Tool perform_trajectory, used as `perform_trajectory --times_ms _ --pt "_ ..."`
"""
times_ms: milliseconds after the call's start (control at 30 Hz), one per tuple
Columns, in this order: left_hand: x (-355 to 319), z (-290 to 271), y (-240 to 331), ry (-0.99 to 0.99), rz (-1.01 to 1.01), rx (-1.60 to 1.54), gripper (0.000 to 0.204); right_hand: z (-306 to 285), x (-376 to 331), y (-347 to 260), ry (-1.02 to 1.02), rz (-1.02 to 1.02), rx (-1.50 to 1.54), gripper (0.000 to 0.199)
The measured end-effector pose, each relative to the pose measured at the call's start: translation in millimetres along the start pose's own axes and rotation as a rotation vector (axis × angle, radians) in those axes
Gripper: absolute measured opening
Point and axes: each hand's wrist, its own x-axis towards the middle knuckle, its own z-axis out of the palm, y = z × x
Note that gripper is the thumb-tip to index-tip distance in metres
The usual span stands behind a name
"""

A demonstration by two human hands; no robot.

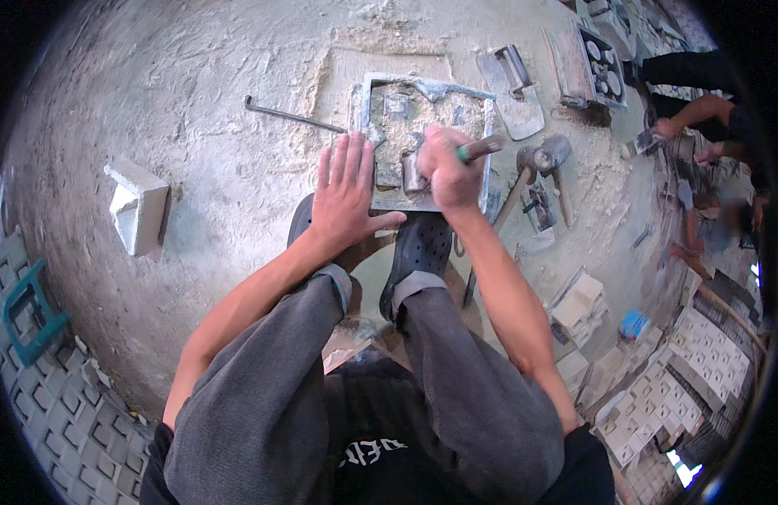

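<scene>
Gripping a brown-handled tool with a green band (pixel 483 148), the fingers of the right hand (pixel 450 172) are clenched in a fist, the handle jutting out to their right. A shiny metal cylinder (pixel 412 175), perhaps the tool's head, shows just left of those fingers, over pale crumbly sand (pixel 397 135). The sand lies inside a square bluish-grey metal frame (pixel 365 101), which sits mostly between and beyond both sets of fingers on a dusty pale floor (pixel 229 185). The fingers of the left hand (pixel 347 192) are outstretched and grasp nothing, palm down at the frame's near-left corner; how hard they press cannot be told. A thin black bent rod (pixel 292 115) reaches away left of these fingers, and a flat grey metal plate with a raised handle (pixel 519 109) lies beyond and right of the right fingers. The step in hand looks like tamping the sand; the next move seems to call for a firm right grip and blows aimed clear of the left fingers.
</scene>
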Motion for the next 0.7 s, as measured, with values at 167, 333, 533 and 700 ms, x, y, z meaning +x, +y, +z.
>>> perform_trajectory --times_ms 167,333,533,700 --pt "-2 12 8 -0.099 0.135 0.027 0.115 -21 8 -41 -0.029 -0.051 0.341 0.041" --pt "12 15 19 -0.112 0.223 -0.041 0.115 -36 4 -71 0.045 -0.135 0.284 0.042" --pt "2 6 -10 0.004 -0.04 -0.012 0.127 -24 -15 -39 -0.003 -0.123 0.292 0.04" --pt "11 11 -6 -0.013 -0.078 -0.054 0.138 -14 -4 1 -0.062 -0.019 0.083 0.04"
